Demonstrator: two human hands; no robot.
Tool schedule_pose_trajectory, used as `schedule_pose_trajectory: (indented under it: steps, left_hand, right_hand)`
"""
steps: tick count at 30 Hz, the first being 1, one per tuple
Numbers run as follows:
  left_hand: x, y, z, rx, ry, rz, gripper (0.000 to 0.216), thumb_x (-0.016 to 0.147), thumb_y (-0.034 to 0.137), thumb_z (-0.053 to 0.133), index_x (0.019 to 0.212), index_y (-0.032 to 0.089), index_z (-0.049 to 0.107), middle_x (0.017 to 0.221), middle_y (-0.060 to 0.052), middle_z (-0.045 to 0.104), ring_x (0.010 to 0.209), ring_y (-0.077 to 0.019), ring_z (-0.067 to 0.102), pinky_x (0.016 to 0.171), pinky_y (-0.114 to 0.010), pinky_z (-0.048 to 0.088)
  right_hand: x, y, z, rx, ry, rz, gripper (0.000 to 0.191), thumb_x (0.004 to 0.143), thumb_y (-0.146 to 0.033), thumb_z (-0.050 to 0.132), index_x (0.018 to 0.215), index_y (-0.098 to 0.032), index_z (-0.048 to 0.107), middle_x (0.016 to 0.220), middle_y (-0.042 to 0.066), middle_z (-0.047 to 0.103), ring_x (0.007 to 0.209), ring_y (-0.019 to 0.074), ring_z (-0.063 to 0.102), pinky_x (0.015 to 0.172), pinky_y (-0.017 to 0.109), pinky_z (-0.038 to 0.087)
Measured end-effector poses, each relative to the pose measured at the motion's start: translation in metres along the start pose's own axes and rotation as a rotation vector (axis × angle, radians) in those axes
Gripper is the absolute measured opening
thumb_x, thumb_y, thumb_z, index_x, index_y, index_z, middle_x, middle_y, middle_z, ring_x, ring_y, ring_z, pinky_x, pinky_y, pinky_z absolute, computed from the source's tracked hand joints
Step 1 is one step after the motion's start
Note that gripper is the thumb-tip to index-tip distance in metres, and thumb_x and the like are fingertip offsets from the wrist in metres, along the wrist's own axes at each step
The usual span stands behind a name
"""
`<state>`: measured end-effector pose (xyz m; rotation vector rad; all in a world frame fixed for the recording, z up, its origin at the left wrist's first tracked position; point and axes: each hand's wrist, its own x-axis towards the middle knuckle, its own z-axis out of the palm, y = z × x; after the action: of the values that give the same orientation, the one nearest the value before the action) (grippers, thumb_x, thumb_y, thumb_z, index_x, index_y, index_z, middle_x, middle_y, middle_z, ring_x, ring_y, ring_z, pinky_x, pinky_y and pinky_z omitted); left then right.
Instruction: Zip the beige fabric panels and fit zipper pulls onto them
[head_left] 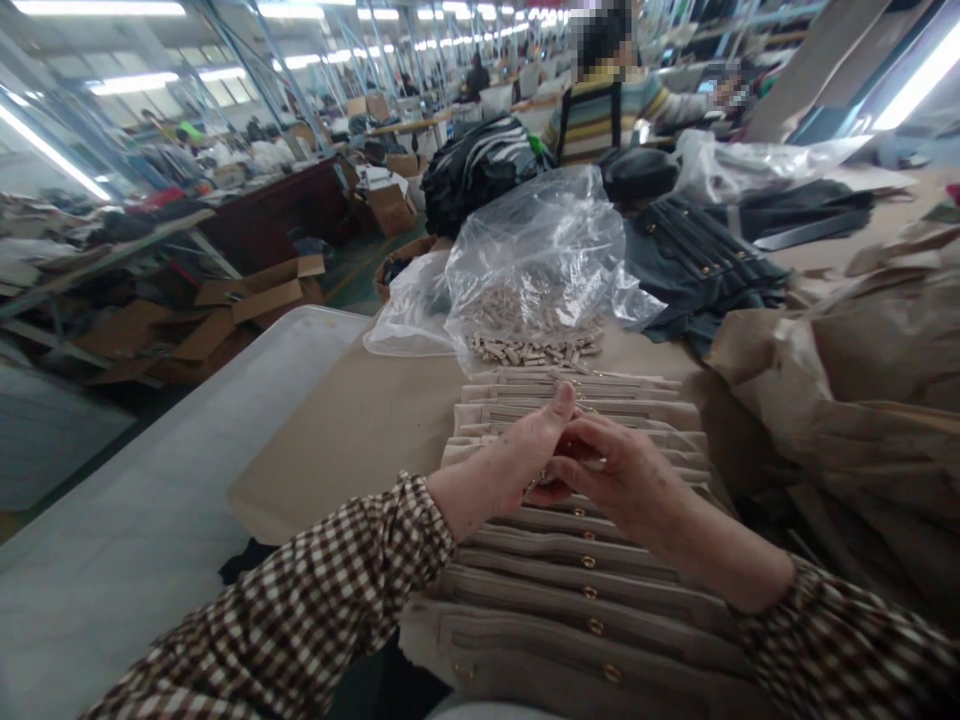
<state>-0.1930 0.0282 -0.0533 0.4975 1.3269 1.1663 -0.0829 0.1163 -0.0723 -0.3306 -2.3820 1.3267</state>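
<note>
Both my hands meet over a row of overlapping beige fabric pieces with stitched slots. Small gold-coloured metal fittings run down the middle of the row. My left hand is closed, its thumb pointing up and away from me. Opposite it, my right hand has its fingers bent and pressed in against the left. A small glint of metal shows by the fingers, but what they hold is mostly hidden. Just beyond the row lies a heap of small beige tabs, partly under a clear plastic bag.
Dark fabric pieces lie at the back right. Crumpled brown paper borders the row on the right. Beige sheet material covers part of the white table. Open cardboard boxes stand beyond on the left; a seated person is farther back.
</note>
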Motion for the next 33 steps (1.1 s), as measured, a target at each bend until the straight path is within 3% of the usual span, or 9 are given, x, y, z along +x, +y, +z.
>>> schedule_pose_trajectory:
  steps: [3, 7, 10, 14, 17, 19, 23, 28, 33]
  left_hand:
    - [0.006, -0.007, 0.003, 0.014, 0.033, 0.020, 0.064, 0.085, 0.079, 0.038, 0.096, 0.019, 0.058, 0.083, -0.001, 0.055, 0.058, -0.0080, 0.044, 0.044, -0.016, 0.027]
    - [0.010, -0.014, 0.002, 0.024, 0.048, 0.030, 0.066, 0.082, 0.081, 0.042, 0.097, 0.019, 0.059, 0.080, -0.001, 0.055, 0.056, -0.0077, 0.044, 0.043, -0.016, 0.028]
    - [0.010, -0.014, 0.000, -0.012, 0.055, 0.036, 0.068, 0.081, 0.081, 0.041, 0.091, 0.017, 0.058, 0.066, 0.002, 0.046, 0.052, -0.0071, 0.039, 0.041, -0.015, 0.026]
    - [0.005, -0.012, -0.006, -0.006, 0.072, 0.039, 0.063, 0.083, 0.077, 0.045, 0.097, 0.018, 0.058, 0.059, 0.006, 0.041, 0.048, -0.0065, 0.035, 0.043, -0.016, 0.031]
    - [-0.001, -0.012, -0.010, 0.103, 0.028, 0.037, 0.061, 0.082, 0.077, 0.046, 0.083, 0.017, 0.055, 0.056, 0.007, 0.041, 0.043, -0.0059, 0.034, 0.040, -0.017, 0.025]
    - [-0.005, -0.011, -0.011, 0.225, -0.024, 0.040, 0.059, 0.080, 0.076, 0.050, 0.073, 0.017, 0.051, 0.054, 0.007, 0.041, 0.043, -0.0063, 0.035, 0.039, -0.019, 0.023]
    - [-0.011, -0.008, -0.009, 0.511, -0.082, 0.092, 0.043, 0.079, 0.057, 0.064, 0.069, 0.017, 0.051, 0.053, 0.008, 0.039, 0.047, -0.0064, 0.031, 0.044, -0.021, 0.023]
    - [-0.008, -0.014, -0.012, 0.841, -0.088, 0.197, 0.027, 0.084, 0.029, 0.053, 0.060, 0.016, 0.051, 0.055, 0.005, 0.039, 0.055, -0.0088, 0.035, 0.050, -0.023, 0.025]
    - [-0.006, -0.019, -0.017, 1.206, -0.095, 0.324, 0.030, 0.089, 0.025, 0.049, 0.063, 0.015, 0.061, 0.063, -0.002, 0.059, 0.060, -0.0130, 0.048, 0.057, -0.027, 0.033]
  right_hand:
    - [0.000, 0.003, 0.009, 0.220, 0.026, 0.086, 0.011, 0.079, -0.026, 0.060, 0.082, -0.018, 0.066, 0.081, 0.003, 0.066, 0.069, 0.0141, 0.062, 0.062, 0.025, 0.052]
    - [-0.001, 0.006, 0.018, 0.644, -0.040, 0.291, 0.030, 0.075, -0.047, 0.069, 0.078, -0.019, 0.059, 0.072, 0.000, 0.061, 0.061, 0.0146, 0.061, 0.054, 0.028, 0.054]
    - [-0.001, 0.005, 0.013, 0.718, 0.062, 0.295, 0.031, 0.076, -0.047, 0.072, 0.081, -0.020, 0.059, 0.072, 0.000, 0.063, 0.063, 0.0127, 0.061, 0.060, 0.027, 0.056]
    - [-0.003, 0.003, -0.011, 0.648, 0.181, 0.222, 0.028, 0.080, -0.045, 0.070, 0.082, -0.021, 0.057, 0.085, 0.003, 0.070, 0.073, 0.0142, 0.066, 0.072, 0.030, 0.057]
    - [-0.009, 0.005, -0.027, 0.486, 0.086, 0.226, 0.031, 0.079, -0.046, 0.070, 0.078, -0.021, 0.052, 0.074, 0.001, 0.068, 0.061, 0.0144, 0.065, 0.060, 0.028, 0.056]
    - [-0.014, 0.008, -0.032, 0.259, 0.009, 0.184, 0.027, 0.081, -0.044, 0.068, 0.076, -0.021, 0.056, 0.062, -0.001, 0.062, 0.052, 0.0119, 0.058, 0.050, 0.023, 0.048]
    - [-0.024, 0.014, -0.029, -0.091, -0.088, 0.056, 0.016, 0.085, -0.034, 0.063, 0.078, -0.020, 0.067, 0.061, -0.002, 0.062, 0.054, 0.0104, 0.053, 0.050, 0.021, 0.038]
    - [-0.033, 0.023, -0.018, -0.139, -0.202, 0.115, 0.014, 0.086, -0.028, 0.059, 0.078, -0.020, 0.068, 0.066, -0.001, 0.065, 0.059, 0.0121, 0.055, 0.055, 0.023, 0.038]
    - [-0.039, 0.034, -0.015, -0.297, -0.316, 0.103, 0.016, 0.086, -0.021, 0.057, 0.077, -0.020, 0.070, 0.071, 0.001, 0.066, 0.064, 0.0140, 0.057, 0.060, 0.025, 0.038]
